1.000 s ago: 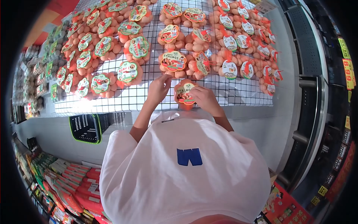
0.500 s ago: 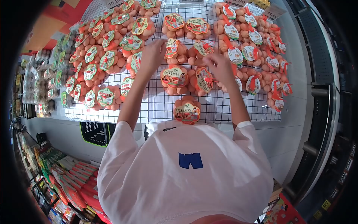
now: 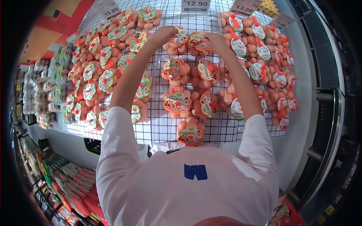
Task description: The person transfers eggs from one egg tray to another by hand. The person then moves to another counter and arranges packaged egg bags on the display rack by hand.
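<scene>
Bags of brown eggs with round paper labels lie in rows on a black wire grid (image 3: 158,130). My left hand (image 3: 166,34) reaches to the upper-left side of a labelled egg bag (image 3: 179,39) in the far middle row; its fingers are bent together at the label's edge. My right hand (image 3: 214,40) touches the right edge of the neighbouring egg bag (image 3: 200,42), fingers curled; what they pinch is too small to make out. Closer to me are two more pairs of bags, and a single egg bag (image 3: 190,132) sits at the grid's front edge.
More egg bags (image 3: 106,80) fill the left side, with others (image 3: 260,71) on the right. Price signs (image 3: 195,5) stand at the back. Clear egg cartons (image 3: 41,88) are at far left. A black basket (image 3: 91,146) is below the table's front edge.
Both hands have moved away from the front bag, up over the middle rows to the far pair of bags. The view has shifted, bringing the price signs into sight.
</scene>
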Motion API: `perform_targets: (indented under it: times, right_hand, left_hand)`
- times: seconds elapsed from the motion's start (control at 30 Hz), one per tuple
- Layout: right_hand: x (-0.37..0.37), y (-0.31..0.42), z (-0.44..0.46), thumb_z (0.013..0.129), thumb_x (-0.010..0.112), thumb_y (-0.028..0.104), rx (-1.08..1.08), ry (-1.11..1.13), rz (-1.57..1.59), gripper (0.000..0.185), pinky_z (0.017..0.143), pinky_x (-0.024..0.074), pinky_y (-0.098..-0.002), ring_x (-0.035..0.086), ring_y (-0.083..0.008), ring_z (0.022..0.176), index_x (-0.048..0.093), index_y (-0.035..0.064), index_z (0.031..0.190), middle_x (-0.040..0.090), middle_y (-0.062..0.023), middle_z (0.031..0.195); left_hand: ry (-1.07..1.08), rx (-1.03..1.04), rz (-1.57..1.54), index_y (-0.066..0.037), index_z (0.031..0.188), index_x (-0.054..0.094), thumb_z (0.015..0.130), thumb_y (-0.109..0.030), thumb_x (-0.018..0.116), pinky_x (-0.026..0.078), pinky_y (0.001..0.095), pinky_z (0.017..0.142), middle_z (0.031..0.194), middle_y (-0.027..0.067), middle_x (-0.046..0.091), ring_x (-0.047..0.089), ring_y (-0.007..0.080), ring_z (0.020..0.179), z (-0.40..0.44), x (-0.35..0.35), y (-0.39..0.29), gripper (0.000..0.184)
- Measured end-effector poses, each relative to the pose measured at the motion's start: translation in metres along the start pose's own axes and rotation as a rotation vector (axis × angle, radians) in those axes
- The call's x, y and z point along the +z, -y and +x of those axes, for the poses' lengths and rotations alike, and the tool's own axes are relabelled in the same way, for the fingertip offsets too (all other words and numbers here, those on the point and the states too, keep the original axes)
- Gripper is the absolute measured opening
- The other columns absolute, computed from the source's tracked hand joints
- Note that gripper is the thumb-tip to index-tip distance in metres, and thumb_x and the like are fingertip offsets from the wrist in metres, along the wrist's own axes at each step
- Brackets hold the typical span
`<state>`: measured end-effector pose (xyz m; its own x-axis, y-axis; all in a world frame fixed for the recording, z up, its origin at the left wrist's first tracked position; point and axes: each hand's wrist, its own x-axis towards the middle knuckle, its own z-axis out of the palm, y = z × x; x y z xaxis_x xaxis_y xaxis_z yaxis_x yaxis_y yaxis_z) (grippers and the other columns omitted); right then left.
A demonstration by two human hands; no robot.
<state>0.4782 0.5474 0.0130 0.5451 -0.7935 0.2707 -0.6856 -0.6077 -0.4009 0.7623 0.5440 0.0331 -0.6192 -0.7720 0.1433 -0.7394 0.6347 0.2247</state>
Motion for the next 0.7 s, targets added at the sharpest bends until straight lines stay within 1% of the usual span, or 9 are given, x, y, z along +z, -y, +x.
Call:
perform_targets:
  times: [0.13, 0.2, 0.23, 0.3, 0.33, 0.4, 0.57, 0.67, 0.7]
  right_hand:
    - [-0.005, -0.006, -0.001, 0.089, 0.058, 0.024, 0.025, 0.067, 0.034, 0.022, 0.070, 0.0498, -0.0444, 0.064, -0.0360, 0.077, 0.065, 0.0034, 0.094, 0.066, -0.0177, 0.083]
    - [-0.012, -0.007, 0.003, 0.091, 0.056, 0.023, -0.020, 0.006, 0.190, 0.023, 0.067, 0.0492, -0.0421, 0.064, -0.0345, 0.074, 0.065, 0.0027, 0.095, 0.066, -0.0171, 0.080]
    - [-0.017, -0.008, 0.008, 0.091, 0.056, 0.023, -0.020, 0.002, 0.188, 0.023, 0.067, 0.0492, -0.0421, 0.064, -0.0345, 0.074, 0.065, 0.0027, 0.095, 0.066, -0.0171, 0.080]
    - [-0.028, -0.009, 0.016, 0.093, 0.054, 0.022, 0.114, 0.106, 0.307, 0.022, 0.066, 0.0482, -0.0395, 0.063, -0.0322, 0.072, 0.065, 0.0035, 0.097, 0.065, -0.0158, 0.078]
    - [-0.031, -0.011, 0.021, 0.093, 0.054, 0.022, 0.117, 0.095, 0.307, 0.022, 0.066, 0.0482, -0.0395, 0.063, -0.0322, 0.072, 0.065, 0.0035, 0.097, 0.065, -0.0158, 0.078]
    - [-0.036, -0.014, 0.028, 0.092, 0.051, 0.027, 0.044, 0.102, 0.133, 0.025, 0.068, 0.0476, -0.0457, 0.062, -0.0359, 0.075, 0.062, 0.0039, 0.093, 0.065, -0.0171, 0.079]
    - [-0.048, -0.014, 0.042, 0.093, 0.048, 0.025, 0.014, 0.088, 0.098, 0.025, 0.066, 0.0475, -0.0448, 0.063, -0.0353, 0.076, 0.062, 0.0042, 0.092, 0.064, -0.0174, 0.078]
    - [-0.051, -0.014, 0.052, 0.093, 0.048, 0.023, 0.016, 0.078, 0.064, 0.023, 0.066, 0.0480, -0.0441, 0.064, -0.0349, 0.077, 0.062, 0.0052, 0.092, 0.065, -0.0170, 0.078]
    - [-0.052, -0.014, 0.056, 0.093, 0.048, 0.022, 0.028, 0.083, 0.039, 0.021, 0.067, 0.0486, -0.0438, 0.064, -0.0346, 0.077, 0.062, 0.0060, 0.092, 0.066, -0.0164, 0.078]
  left_hand:
    - [0.131, 0.004, 0.110, -0.003, 0.096, 0.065, 0.087, -0.021, 0.061, 0.050, 0.0405, 0.071, 0.092, 0.0153, 0.067, 0.064, 0.0330, 0.084, 0.010, -0.008, 0.013, 0.020]
    - [0.059, -0.038, -0.104, -0.004, 0.093, 0.065, 0.087, -0.020, 0.060, 0.049, 0.0420, 0.070, 0.084, 0.0158, 0.066, 0.063, 0.0340, 0.082, 0.013, -0.016, 0.014, 0.017]
    - [0.058, -0.036, -0.101, -0.004, 0.093, 0.065, 0.087, -0.020, 0.060, 0.049, 0.0420, 0.070, 0.084, 0.0158, 0.066, 0.063, 0.0340, 0.082, 0.016, -0.020, 0.014, 0.017]
    - [0.051, -0.095, -0.138, -0.004, 0.089, 0.065, 0.087, -0.018, 0.059, 0.048, 0.0437, 0.068, 0.078, 0.0156, 0.065, 0.063, 0.0350, 0.077, 0.021, -0.029, 0.011, 0.015]
    - [0.052, -0.086, -0.131, -0.004, 0.089, 0.065, 0.087, -0.018, 0.059, 0.048, 0.0437, 0.068, 0.078, 0.0156, 0.065, 0.063, 0.0350, 0.077, 0.023, -0.029, 0.014, 0.015]
    - [-0.027, -0.019, -0.015, -0.004, 0.088, 0.064, 0.088, -0.017, 0.058, 0.047, 0.0441, 0.065, 0.076, 0.0155, 0.064, 0.062, 0.0354, 0.075, 0.026, -0.028, 0.017, 0.015]
    - [-0.016, -0.051, -0.012, -0.003, 0.087, 0.064, 0.089, -0.018, 0.056, 0.047, 0.0440, 0.067, 0.079, 0.0166, 0.064, 0.061, 0.0367, 0.075, 0.035, -0.034, 0.025, 0.016]
    - [-0.079, -0.045, 0.017, -0.003, 0.086, 0.064, 0.088, -0.018, 0.056, 0.047, 0.0442, 0.067, 0.077, 0.0163, 0.064, 0.061, 0.0360, 0.075, 0.046, -0.039, 0.035, 0.017]
    - [-0.088, -0.114, 0.000, -0.003, 0.086, 0.064, 0.088, -0.019, 0.056, 0.047, 0.0441, 0.067, 0.076, 0.0161, 0.064, 0.061, 0.0358, 0.075, 0.051, -0.041, 0.038, 0.018]
